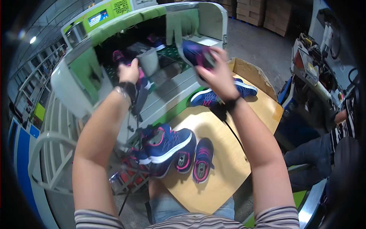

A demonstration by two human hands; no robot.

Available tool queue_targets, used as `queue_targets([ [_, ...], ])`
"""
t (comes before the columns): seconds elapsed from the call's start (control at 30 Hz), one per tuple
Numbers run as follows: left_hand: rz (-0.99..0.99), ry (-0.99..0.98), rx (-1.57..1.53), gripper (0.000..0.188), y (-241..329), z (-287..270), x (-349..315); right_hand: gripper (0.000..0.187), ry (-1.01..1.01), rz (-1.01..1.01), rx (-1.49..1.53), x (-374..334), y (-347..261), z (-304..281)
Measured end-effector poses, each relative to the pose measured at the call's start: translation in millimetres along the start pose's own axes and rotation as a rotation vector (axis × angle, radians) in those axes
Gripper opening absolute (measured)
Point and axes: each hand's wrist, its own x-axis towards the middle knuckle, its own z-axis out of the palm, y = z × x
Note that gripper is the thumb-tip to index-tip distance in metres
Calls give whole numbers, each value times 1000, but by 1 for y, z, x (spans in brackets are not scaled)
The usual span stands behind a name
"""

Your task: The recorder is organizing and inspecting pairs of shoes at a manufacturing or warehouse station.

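Observation:
My right hand (219,72) is closed around a navy and pink sneaker (193,52), raised at the right side of the machine's opening. My left hand (129,71) is closed on another navy and pink sneaker (143,79), partly hidden behind the fingers and blurred, at the opening's left. Inside the machine, a further sneaker (156,42) lies on the dark green bed. On the wooden board before me, several sneakers (169,145) lie piled at the left. A single sneaker (203,160) stands beside them, and more sneakers (204,97) lie below my right hand.
The white and green machine (225,23) has green strip curtains (179,26) over its opening. A cardboard edge (255,74) borders the wooden board (228,152). At the far right, a person in jeans (312,158) sits near other equipment. Stacked cartons (263,15) stand behind.

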Motion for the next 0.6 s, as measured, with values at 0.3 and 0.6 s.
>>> queue_targets([
  [0.3,-313,-544,-100,56,-4,-16,64,65,-26,-9,-119,62,146,29],
  [0.6,1202,-133,584,60,70,47,-79,90,-587,452,-1122,-81,191,-223],
])
